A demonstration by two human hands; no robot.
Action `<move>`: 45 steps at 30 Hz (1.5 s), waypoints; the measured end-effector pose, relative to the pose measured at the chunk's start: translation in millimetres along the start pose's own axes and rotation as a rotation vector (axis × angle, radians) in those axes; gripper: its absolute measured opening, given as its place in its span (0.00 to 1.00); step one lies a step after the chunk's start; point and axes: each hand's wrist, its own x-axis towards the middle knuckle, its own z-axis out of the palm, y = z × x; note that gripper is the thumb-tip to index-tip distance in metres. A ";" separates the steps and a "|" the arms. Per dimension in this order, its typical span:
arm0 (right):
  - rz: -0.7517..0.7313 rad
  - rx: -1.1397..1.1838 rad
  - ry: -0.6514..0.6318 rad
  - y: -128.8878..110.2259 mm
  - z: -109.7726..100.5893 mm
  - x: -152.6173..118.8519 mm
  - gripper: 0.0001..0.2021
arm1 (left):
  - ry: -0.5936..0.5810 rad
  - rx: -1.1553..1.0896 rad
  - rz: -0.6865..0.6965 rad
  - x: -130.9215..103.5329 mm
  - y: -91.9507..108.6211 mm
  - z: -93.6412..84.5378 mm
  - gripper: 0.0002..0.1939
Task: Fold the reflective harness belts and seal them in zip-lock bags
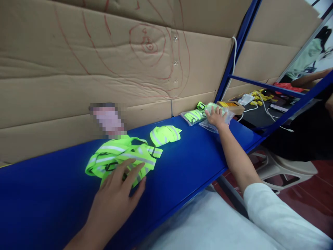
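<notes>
A loose pile of neon-green reflective straps (pixel 114 149) with black buckles lies on the blue shelf (pixel 187 163). My left hand (pixel 119 184) rests over the front of this pile, fingers spread. To the pile's right sits a rolled neon-green reflective strap (pixel 165 135). Farther right, my right hand (pixel 216 118) reaches out with its fingers spread, on a clear plastic bag (pixel 208 127) that has pale green material at its far end. Just left of that hand are a bagged reflective strap (pixel 193 116) and a green strap end with a black buckle (pixel 201 106).
Cardboard (pixel 117 66) with red drawings walls the back. A pixelated upright object (pixel 108 119) leans there. At right stand a small brown box (pixel 231 107), a blue frame post (pixel 238 48), a black table with yellow items (pixel 258 99), a white stool (pixel 286 170) and another person's arm (pixel 312 79).
</notes>
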 end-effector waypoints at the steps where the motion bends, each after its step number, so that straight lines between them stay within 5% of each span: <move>1: 0.016 0.002 0.047 -3.2 -6.7 -3.0 0.42 | -0.002 -0.001 0.004 -0.6 -0.3 0.5 0.16; 5: -0.157 0.090 0.282 -26.8 -29.8 -22.3 0.38 | -0.003 0.000 -0.007 -2.3 -0.4 2.2 0.14; 9: -0.457 0.168 0.123 -63.7 -17.5 -47.0 0.25 | -0.002 -0.019 -0.011 -2.5 0.7 1.4 0.12; 13: -0.482 0.244 0.035 -87.9 5.7 -59.6 0.12 | 0.008 -0.054 -0.016 -2.6 2.5 -0.6 0.11; 16: -0.445 0.385 0.061 -89.2 5.0 -57.4 0.11 | 0.015 -0.126 -0.025 -3.8 5.1 -2.8 0.12; 23: -0.397 0.875 0.202 -89.5 -34.9 -68.6 0.24 | -0.185 -0.781 -0.182 0.4 14.8 -17.8 0.11; 26: -0.460 1.130 0.302 -95.5 -55.7 -106.9 0.20 | -0.244 -1.025 -0.328 4.1 14.7 -25.4 0.08; 28: -0.658 1.173 0.337 -100.8 -65.1 -143.5 0.13 | -0.254 -1.148 -0.395 6.0 13.4 -28.4 0.06; 31: -1.247 0.920 0.218 -110.4 -67.0 -199.8 0.04 | -0.235 -1.258 -0.423 7.7 12.3 -29.0 0.07; 33: -1.440 0.823 0.086 -116.8 -61.3 -228.0 0.06 | -0.225 -1.261 -0.454 8.4 12.3 -27.1 0.09; 40: -1.347 0.901 -0.329 -127.7 -38.6 -249.4 0.10 | -0.324 -1.179 -0.626 9.1 12.4 -17.1 0.16; 45: -1.271 0.844 -0.385 -130.3 -30.6 -249.3 0.10 | -0.342 -1.132 -0.633 4.7 13.5 -8.3 0.14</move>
